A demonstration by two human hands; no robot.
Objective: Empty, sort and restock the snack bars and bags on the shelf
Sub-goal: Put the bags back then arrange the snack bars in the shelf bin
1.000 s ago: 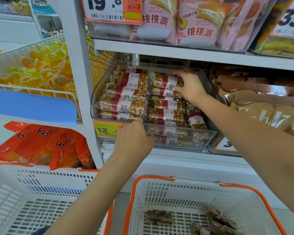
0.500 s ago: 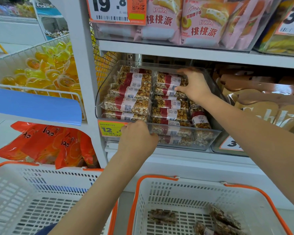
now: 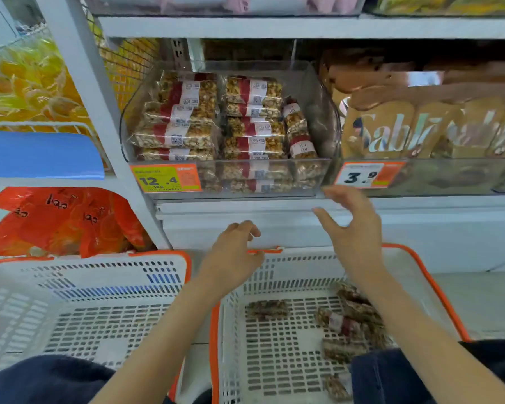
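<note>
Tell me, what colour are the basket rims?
Orange, on white baskets; the head view shows it.

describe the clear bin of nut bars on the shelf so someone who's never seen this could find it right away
Start at the white shelf upright and look just to its right, on the shelf above the two orange-rimmed baskets. The clear plastic bin sits there, packed with nut bars in red-and-white labels. Its front carries the orange 12.4 price tag, while the neighbouring bin to the right holds brown bags and is tagged 3.9.
</note>
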